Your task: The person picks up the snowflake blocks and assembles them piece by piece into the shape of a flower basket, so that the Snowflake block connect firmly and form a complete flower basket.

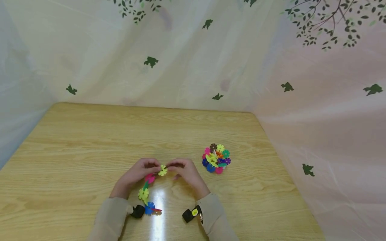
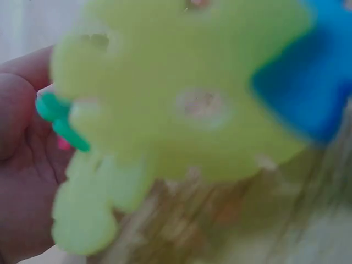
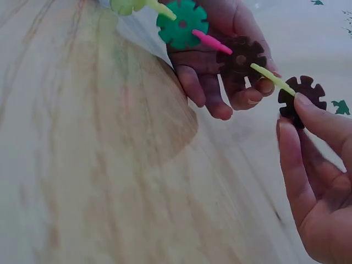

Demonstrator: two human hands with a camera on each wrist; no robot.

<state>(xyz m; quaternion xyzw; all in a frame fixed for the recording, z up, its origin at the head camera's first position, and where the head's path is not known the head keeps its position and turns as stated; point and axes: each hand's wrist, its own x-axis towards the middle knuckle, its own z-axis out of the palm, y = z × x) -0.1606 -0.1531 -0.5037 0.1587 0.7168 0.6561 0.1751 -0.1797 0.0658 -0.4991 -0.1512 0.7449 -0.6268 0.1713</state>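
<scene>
A chain of notched, flower-shaped plastic linking discs hangs between the hands. My left hand [image 1: 138,174] holds it near its upper end, fingers behind a brown disc [image 3: 241,58]. A yellow disc [image 1: 163,170] sits edge-on beside that in the right wrist view, slotted between two brown ones. The right hand [image 1: 186,173] pinches the dark brown end disc [image 3: 302,99] between thumb and finger. From the left hand the chain runs down through a pink disc [image 1: 149,178], a green disc [image 3: 182,24], yellow ones and a blue disc [image 1: 149,208] to a red disc [image 1: 157,210].
To the right of the hands, a heap of many-coloured linking discs [image 1: 215,159] lies on the wooden table [image 1: 120,134]. Black wrist cameras sit at both cuffs, the left one close to the chain's lower part. A printed curtain [image 1: 181,80] surrounds the table's far and side edges.
</scene>
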